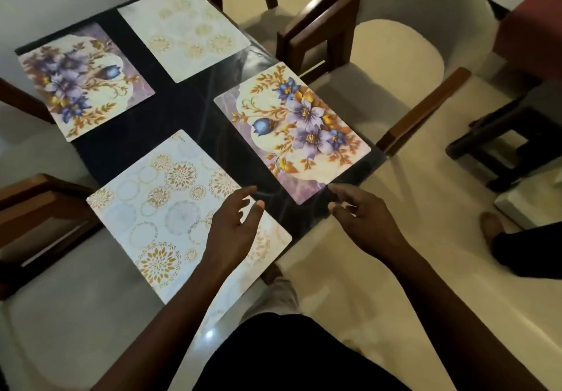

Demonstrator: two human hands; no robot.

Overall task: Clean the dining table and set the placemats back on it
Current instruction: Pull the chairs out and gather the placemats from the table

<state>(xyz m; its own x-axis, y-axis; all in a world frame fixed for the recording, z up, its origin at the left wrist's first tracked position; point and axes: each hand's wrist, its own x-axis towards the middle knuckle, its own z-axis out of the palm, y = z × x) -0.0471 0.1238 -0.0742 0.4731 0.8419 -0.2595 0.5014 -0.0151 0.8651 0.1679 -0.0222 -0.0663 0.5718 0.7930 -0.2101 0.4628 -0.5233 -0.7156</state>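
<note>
The dark glass dining table (170, 116) carried four placemats, all lying flat and apart from one another. Directions are from the table centre.

- Floral placemat (298, 129): 4 o'clock, with one long edge near the table rim.
- Medallion placemat (170, 208): 6 o'clock, nearest the person.
- Second floral placemat (82, 80): 10 o'clock.
- Second medallion placemat (185, 28): 12 o'clock.

The left hand (234, 226) was over the 3 o'clock side of the near medallion placemat, its fingers loosely spread and grasping nothing. The right hand (362, 217) was at the 6 o'clock corner of the near floral placemat, its fingers relaxed and also empty. Whether its fingertips touched that corner could not be determined.

A wooden-armed chair (422, 110) with a white seat stood at 3 o'clock, beside the table.
</note>
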